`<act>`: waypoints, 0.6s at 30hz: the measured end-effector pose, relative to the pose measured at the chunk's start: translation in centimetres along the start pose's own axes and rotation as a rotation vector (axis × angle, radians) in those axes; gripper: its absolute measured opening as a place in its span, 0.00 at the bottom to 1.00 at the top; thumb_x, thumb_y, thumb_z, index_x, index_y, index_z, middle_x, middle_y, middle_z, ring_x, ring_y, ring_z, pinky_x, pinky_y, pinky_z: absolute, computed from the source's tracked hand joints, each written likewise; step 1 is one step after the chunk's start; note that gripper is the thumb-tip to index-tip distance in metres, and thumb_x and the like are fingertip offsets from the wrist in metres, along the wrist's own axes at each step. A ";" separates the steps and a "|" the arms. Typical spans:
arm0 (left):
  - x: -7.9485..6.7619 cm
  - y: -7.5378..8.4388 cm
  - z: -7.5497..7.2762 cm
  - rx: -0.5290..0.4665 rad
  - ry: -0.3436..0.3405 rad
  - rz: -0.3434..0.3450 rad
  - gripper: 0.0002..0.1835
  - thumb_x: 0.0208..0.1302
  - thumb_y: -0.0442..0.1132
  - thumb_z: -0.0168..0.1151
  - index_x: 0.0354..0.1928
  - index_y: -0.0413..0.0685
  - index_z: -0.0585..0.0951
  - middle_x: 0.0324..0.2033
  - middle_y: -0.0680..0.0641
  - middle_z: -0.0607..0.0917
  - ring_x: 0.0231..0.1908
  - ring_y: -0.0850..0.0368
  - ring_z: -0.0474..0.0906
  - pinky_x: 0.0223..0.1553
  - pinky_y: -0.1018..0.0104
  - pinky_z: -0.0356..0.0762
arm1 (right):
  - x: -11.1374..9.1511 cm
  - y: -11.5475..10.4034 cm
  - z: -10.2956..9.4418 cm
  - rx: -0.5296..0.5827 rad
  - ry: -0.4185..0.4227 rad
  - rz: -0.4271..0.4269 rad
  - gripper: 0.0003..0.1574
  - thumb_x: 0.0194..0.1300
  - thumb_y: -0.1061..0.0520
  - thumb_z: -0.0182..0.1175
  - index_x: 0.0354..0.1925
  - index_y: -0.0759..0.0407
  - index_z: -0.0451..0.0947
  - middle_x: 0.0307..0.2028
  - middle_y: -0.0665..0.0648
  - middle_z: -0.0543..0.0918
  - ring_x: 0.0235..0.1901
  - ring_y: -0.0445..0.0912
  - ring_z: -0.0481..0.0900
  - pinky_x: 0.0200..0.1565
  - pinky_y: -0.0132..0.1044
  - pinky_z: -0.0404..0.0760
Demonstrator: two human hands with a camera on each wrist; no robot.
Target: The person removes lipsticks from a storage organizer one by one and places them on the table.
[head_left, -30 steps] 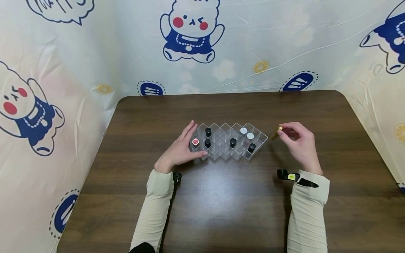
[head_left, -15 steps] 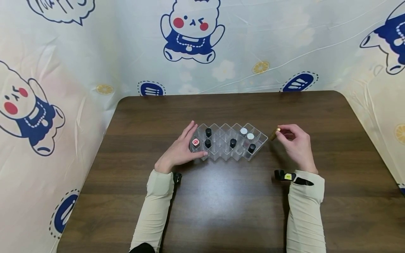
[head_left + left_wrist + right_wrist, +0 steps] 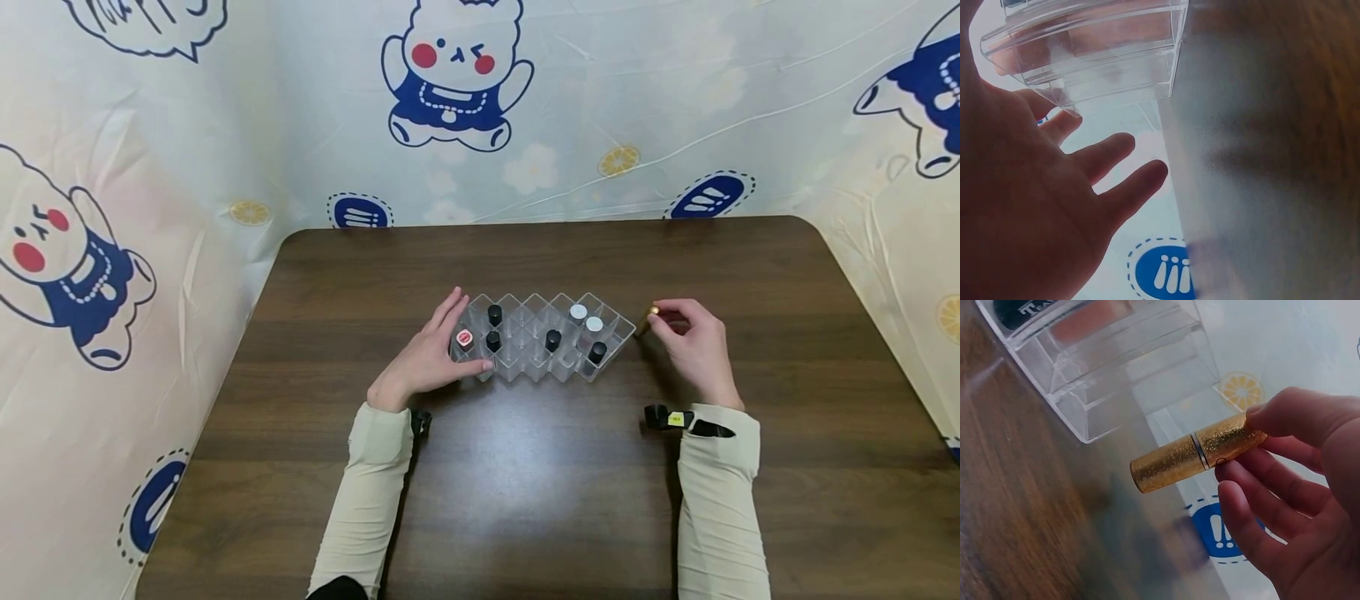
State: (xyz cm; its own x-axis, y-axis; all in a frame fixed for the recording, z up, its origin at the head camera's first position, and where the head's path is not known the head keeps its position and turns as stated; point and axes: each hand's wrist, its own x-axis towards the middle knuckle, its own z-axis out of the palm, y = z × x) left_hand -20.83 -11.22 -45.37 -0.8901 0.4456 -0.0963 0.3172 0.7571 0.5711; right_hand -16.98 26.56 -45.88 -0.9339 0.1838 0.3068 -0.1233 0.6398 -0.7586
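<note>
Pinched by its upper part between thumb and fingers of the right hand (image 3: 699, 348), right of center in the head view: one gold tube (image 3: 1192, 453), tilted, lower end free and near the right corner of a clear organizer (image 3: 523, 342), yet apart from it in the right wrist view; hands well apart, one at each end of the organizer; left hand (image 3: 426, 360) spread, fingers straight and thumb laid along the left end of the plastic, not clamped; pressure there impossible to tell; as a judgement, chief risk from here: a slip of the gold tube, because of a pinch near one end of a narrow, round body, with a likely drop onto the desk (image 3: 525, 500) and a roll across it; also possible, a knock of the lower end against the organizer's right corner, from too low or too slanted an approach, and a skid of the organizer under too light a left-hand touch; by count, two hands, one organizer, one gold tube outside it and seven capped pieces inside: four black caps (image 3: 552, 339), two left, one right of middle, one lower right; two white caps (image 3: 593, 324), upper right; one red-and-white cap (image 3: 464, 338), far left.
</note>
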 end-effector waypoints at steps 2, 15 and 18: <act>0.0 0.0 0.0 0.000 0.002 0.001 0.55 0.39 0.76 0.54 0.67 0.74 0.37 0.69 0.62 0.35 0.66 0.53 0.52 0.57 0.47 0.63 | 0.0 0.0 0.2 -0.012 -0.008 0.003 0.13 0.58 0.56 0.60 0.40 0.61 0.79 0.36 0.56 0.81 0.33 0.35 0.75 0.38 0.37 0.77; 0.0 0.1 0.0 0.008 -0.004 -0.004 0.56 0.40 0.76 0.54 0.68 0.73 0.37 0.68 0.65 0.34 0.66 0.53 0.52 0.57 0.44 0.61 | 0.0 0.4 0.6 -0.031 0.000 0.016 0.14 0.58 0.54 0.59 0.41 0.60 0.79 0.38 0.56 0.81 0.35 0.42 0.77 0.38 0.36 0.77; -0.1 0.1 0.0 0.010 -0.008 -0.007 0.55 0.40 0.76 0.54 0.67 0.75 0.35 0.68 0.67 0.32 0.66 0.53 0.52 0.57 0.46 0.62 | 0.0 0.4 0.7 -0.027 -0.002 0.018 0.14 0.58 0.54 0.59 0.42 0.60 0.79 0.38 0.56 0.80 0.36 0.44 0.77 0.38 0.35 0.77</act>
State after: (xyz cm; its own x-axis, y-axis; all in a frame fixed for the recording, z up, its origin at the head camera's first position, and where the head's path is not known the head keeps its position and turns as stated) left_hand -20.76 -11.20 -45.32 -0.8895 0.4443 -0.1065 0.3148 0.7649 0.5620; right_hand -17.29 26.31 -46.58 -0.9364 0.1943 0.2922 -0.0972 0.6565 -0.7480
